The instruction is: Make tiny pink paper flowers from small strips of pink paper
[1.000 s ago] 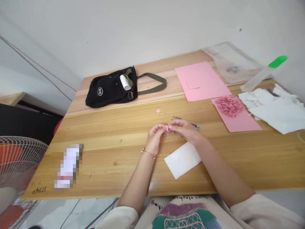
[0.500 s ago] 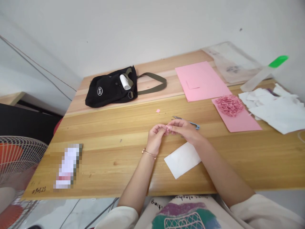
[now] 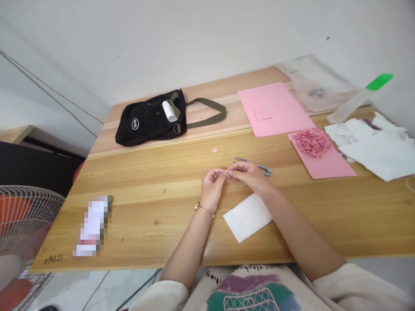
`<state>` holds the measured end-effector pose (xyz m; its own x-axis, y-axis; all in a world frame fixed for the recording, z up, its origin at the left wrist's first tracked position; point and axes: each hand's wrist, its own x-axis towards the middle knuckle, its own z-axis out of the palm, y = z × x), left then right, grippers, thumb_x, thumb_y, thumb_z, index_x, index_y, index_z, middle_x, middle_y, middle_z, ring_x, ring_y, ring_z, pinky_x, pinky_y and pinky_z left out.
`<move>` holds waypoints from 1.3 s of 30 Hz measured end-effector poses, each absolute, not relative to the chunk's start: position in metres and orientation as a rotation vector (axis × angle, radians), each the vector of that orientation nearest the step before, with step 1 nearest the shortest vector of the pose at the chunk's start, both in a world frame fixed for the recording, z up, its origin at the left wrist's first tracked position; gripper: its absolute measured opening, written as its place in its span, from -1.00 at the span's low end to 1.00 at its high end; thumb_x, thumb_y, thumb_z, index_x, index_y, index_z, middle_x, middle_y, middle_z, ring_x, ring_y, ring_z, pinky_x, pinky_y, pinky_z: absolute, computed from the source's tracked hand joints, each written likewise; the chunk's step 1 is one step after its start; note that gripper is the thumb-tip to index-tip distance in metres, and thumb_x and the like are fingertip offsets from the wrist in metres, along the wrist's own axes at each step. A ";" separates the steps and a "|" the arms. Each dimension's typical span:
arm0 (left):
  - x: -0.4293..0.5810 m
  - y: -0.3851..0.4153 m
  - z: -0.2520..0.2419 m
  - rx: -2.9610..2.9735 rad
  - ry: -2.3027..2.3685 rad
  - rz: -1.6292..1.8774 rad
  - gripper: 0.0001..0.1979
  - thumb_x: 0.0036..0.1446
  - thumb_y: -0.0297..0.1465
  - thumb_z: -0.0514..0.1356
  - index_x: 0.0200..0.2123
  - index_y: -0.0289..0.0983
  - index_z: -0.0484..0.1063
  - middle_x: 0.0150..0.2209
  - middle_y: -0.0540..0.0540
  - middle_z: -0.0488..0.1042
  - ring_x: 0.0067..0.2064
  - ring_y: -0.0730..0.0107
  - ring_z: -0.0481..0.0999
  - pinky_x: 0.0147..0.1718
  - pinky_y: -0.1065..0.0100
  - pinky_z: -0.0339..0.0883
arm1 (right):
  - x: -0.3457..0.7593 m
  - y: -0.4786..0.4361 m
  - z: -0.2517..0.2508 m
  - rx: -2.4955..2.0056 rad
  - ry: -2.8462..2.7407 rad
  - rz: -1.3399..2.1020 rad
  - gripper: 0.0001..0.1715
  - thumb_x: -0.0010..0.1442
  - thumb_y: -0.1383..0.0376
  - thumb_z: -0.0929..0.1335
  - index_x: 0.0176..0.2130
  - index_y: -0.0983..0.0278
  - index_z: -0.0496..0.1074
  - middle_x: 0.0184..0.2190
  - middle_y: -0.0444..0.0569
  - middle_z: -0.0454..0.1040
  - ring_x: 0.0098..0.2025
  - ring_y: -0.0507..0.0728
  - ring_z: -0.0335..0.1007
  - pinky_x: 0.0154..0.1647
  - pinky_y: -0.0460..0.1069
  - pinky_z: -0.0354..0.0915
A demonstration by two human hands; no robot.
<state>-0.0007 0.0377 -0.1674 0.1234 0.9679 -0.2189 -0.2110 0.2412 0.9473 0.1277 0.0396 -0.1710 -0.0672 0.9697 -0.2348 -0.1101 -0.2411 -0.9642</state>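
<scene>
My left hand (image 3: 212,185) and my right hand (image 3: 249,176) meet over the table, fingertips pinched together on one small pink piece of paper (image 3: 227,173). Fingers cover most of that piece, so its shape is hard to make out. Partly behind my right hand lie small scissors or snips with a blue handle (image 3: 265,170). Under my right forearm is a white sheet of paper (image 3: 248,218), flat on the wood. A tiny pink paper square (image 3: 214,150) rests just beyond my hands.
A black bag (image 3: 147,121) lies at the back left, a blurred phone (image 3: 92,226) at the front left. Pink sheets (image 3: 275,108), a heap of pink shreds (image 3: 313,142), white papers (image 3: 379,151) and a green-tipped clear sleeve (image 3: 379,82) occupy the right. A fan (image 3: 26,216) stands left of the table.
Almost nothing differs. Both hands keep their pinch on the small pink paper piece, with only a very slight shift of the left wrist.
</scene>
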 end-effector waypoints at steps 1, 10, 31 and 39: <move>-0.001 0.038 -0.167 0.928 1.075 1.065 -0.89 -0.10 -0.41 0.20 -0.49 -0.33 0.34 -0.58 0.03 0.40 -0.49 0.55 0.37 -0.39 0.45 0.24 | 0.128 0.040 -0.171 -1.267 -1.039 1.477 -0.88 -0.10 0.29 0.38 -0.48 0.31 0.42 -0.60 -0.14 0.41 -0.55 -0.03 0.24 -0.48 -0.07 0.15; -0.002 0.035 -0.171 1.281 1.209 1.143 -0.90 -0.05 -0.38 0.18 -0.46 -0.30 0.36 -0.48 -0.03 0.41 -0.41 0.47 0.39 -0.36 0.42 0.25 | 0.127 0.039 -0.170 -1.294 -1.068 1.455 -0.90 -0.10 0.28 0.37 -0.51 0.29 0.41 -0.61 -0.16 0.38 -0.56 -0.03 0.20 -0.48 -0.06 0.15; -0.009 0.031 -0.177 2.216 1.444 1.163 -0.85 0.07 -0.42 0.05 -0.43 -0.26 0.41 -0.46 -0.13 0.42 -0.36 0.31 0.35 -0.30 0.32 0.10 | 0.113 0.037 -0.172 -1.424 -1.069 1.235 -0.94 -0.14 0.33 0.31 -0.55 0.29 0.37 -0.64 -0.14 0.33 -0.59 0.00 0.19 -0.56 -0.06 0.17; -0.010 0.031 -0.176 2.280 1.437 1.104 -0.82 0.11 -0.42 0.01 -0.38 -0.28 0.40 -0.42 -0.16 0.43 -0.33 0.30 0.36 -0.29 0.31 0.11 | 0.111 0.034 -0.168 -1.448 -0.978 1.285 -0.90 -0.12 0.29 0.33 -0.53 0.29 0.39 -0.67 -0.15 0.32 -0.65 -0.02 0.15 -0.63 -0.06 0.12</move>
<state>-0.0095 0.0314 -0.1758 0.2359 0.8484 0.4739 0.6762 -0.4935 0.5470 0.1111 0.0335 -0.1683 0.1339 0.9600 -0.2460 -0.0191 -0.2457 -0.9692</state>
